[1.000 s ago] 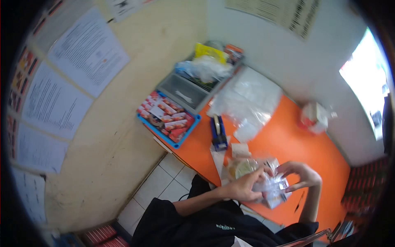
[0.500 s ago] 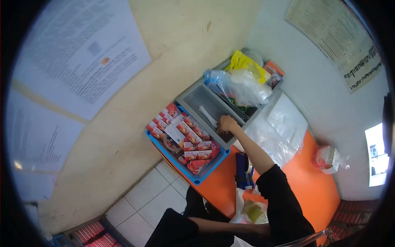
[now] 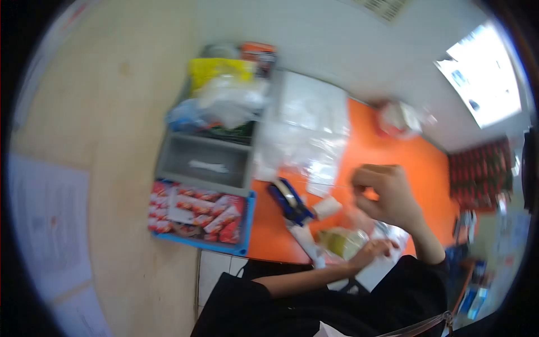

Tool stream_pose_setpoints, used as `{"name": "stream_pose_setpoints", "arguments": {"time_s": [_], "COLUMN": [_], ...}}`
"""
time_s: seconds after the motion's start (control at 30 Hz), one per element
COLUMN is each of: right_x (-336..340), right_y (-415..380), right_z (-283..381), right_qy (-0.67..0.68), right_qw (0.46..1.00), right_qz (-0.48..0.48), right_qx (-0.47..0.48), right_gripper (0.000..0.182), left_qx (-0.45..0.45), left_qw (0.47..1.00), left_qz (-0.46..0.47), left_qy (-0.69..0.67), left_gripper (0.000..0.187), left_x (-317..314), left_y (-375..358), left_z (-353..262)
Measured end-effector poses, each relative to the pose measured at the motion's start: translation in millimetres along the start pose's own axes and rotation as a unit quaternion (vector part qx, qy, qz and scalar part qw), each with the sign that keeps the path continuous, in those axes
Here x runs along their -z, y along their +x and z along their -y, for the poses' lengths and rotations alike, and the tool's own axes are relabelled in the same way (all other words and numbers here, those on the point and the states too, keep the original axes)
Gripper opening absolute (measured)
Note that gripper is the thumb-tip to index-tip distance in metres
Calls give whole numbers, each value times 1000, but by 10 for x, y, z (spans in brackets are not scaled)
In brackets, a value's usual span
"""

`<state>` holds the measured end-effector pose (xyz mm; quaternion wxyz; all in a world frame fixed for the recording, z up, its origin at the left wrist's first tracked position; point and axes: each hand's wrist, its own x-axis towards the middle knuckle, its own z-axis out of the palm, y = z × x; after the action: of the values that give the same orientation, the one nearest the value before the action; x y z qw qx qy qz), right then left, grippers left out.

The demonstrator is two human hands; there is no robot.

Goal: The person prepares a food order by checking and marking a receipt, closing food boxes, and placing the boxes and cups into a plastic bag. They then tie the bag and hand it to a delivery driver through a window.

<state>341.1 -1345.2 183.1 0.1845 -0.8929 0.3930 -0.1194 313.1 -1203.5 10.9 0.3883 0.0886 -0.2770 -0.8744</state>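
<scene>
My right hand (image 3: pixel 383 194) is raised over the orange table, its thumb and fingers curled together in a pinch. Whatever it holds is too small and blurred to name. Lower down, my left hand (image 3: pixel 370 254) reaches in from the left beside a clear plastic bag (image 3: pixel 339 242) with something yellow-green inside. Its fingers look loosely stretched and apart, though blurred. A white roll (image 3: pixel 327 208) and a blue tape dispenser (image 3: pixel 289 201) lie left of my right hand.
At left stands a grey divided bin (image 3: pixel 205 151) with white strips, plastic bags and a yellow packet. Before it sits a blue tray (image 3: pixel 245 224) of red boxes. Clear plastic sheets (image 3: pixel 311 106) lie on the orange table (image 3: pixel 362 132), with a plastic-wrapped packet (image 3: pixel 400 119) at the back.
My right hand has left the grey bin and come back over the table, fingers curled. The view has swung right. My left hand, hidden before, now shows beside the clear bag.
</scene>
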Motion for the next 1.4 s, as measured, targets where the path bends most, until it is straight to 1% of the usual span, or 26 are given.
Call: {"name": "stream_pose_setpoints", "arguments": {"time_s": [0.07, 0.1, 0.17, 0.2, 0.23, 0.33, 0.4, 0.43, 0.47, 0.57, 0.6, 0.7, 0.73, 0.83, 0.87, 0.93, 0.97, 1.0, 1.03, 1.07, 1.13, 1.17, 1.23, 1.3, 1.33, 1.4], "right_x": [389, 390, 137, 1, -178, -461, -498, -497, -470, -516, -502, -469, -451, -417, -313, -149, -59, 53, 156, 195, -11, -124, -195, -222, -270, -269], "right_y": [-887, -1335, -2092, -2264, -2323, -2409, -2599, -2695, -2795, -2760, -2741, -2687, -2723, -2787, -2781, -2920, -2962, -2958, -2954, -2938, -2758, -2651, -2511, -2439, -2447, -2438], "right_z": [-23, -41, -68, -39, 9, 26, 6, -21, -47, -129, -178, -399, -452, -579, -537, -438, -386, -291, -173, -109, -141, -167, -189, -169, -178, -153], "right_qy": [12, 28, 185, 211, 245, 179, 186, 187, 216, 399, 521, 616, 655, 658, 633, 483, 399, 337, 275, 213, 150, 116, 140, 178, 167, 182], "right_qw": [983, 962, 886, 863, 836, 838, 816, 808, 824, 791, 736, 689, 651, 673, 695, 777, 810, 841, 867, 888, 909, 917, 918, 916, 920, 921], "right_qz": [-57, -99, -209, -243, -281, -316, -346, -357, -317, -283, -245, -148, -122, -49, -56, -123, -152, -149, -147, -148, -170, -184, -189, -174, -167, -135], "right_qx": [-172, -255, -371, -389, -404, -408, -424, -429, -418, -369, -355, -352, -364, -334, -337, -385, -402, -396, -388, -380, -350, -334, -318, -315, -312, -318], "right_gripper": [2, 6, 8, 8, 9, 8, 8, 7, 7, 10, 18, 19, 19, 18, 15, 14, 13, 13, 12, 12, 13, 13, 12, 13, 13, 14], "left_qx": [-5, -37, -43, -45, -49, -52, -40, -36, -33, -18, -20, 0, 11, 13, 18, 23, 38, 50, 62, 55, 46, 36, 9, 29, 35, 30], "left_qw": [1000, 998, 993, 988, 984, 962, 949, 946, 942, 941, 940, 940, 941, 918, 922, 931, 965, 987, 997, 993, 970, 958, 929, 904, 889, 849], "left_qz": [-9, -43, -100, -129, -133, -153, -168, -148, -131, -90, -82, -65, -61, -24, -33, -52, -45, -39, -31, -29, -18, -8, 13, -5, -11, -81], "left_qy": [-14, 26, 54, 68, 109, 218, 263, 287, 307, 326, 332, 336, 333, 397, 385, 362, 256, 146, 33, 101, 239, 283, 370, 426, 457, 522], "left_gripper": [47, 48, 40, 37, 34, 27, 27, 27, 27, 27, 26, 25, 25, 26, 25, 28, 34, 40, 47, 51, 59, 56, 51, 51, 51, 42], "left_x": [-86, -175, -296, -366, -426, -452, -409, -411, -425, -402, -393, -373, -366, -375, -384, -399, -398, -392, -383, -290, -58, -44, -57, -58, -56, -281], "left_y": [-61, -70, -34, -20, -5, 24, 20, 21, 15, -15, -25, -84, -97, -112, -134, -159, -145, -133, -139, -169, -231, -242, -214, -237, -244, -221], "left_z": [-267, -393, -386, -385, -364, -359, -447, -480, -493, -464, -446, -481, -499, -528, -525, -543, -573, -609, -634, -595, -488, -498, -560, -586, -607, -722]}}
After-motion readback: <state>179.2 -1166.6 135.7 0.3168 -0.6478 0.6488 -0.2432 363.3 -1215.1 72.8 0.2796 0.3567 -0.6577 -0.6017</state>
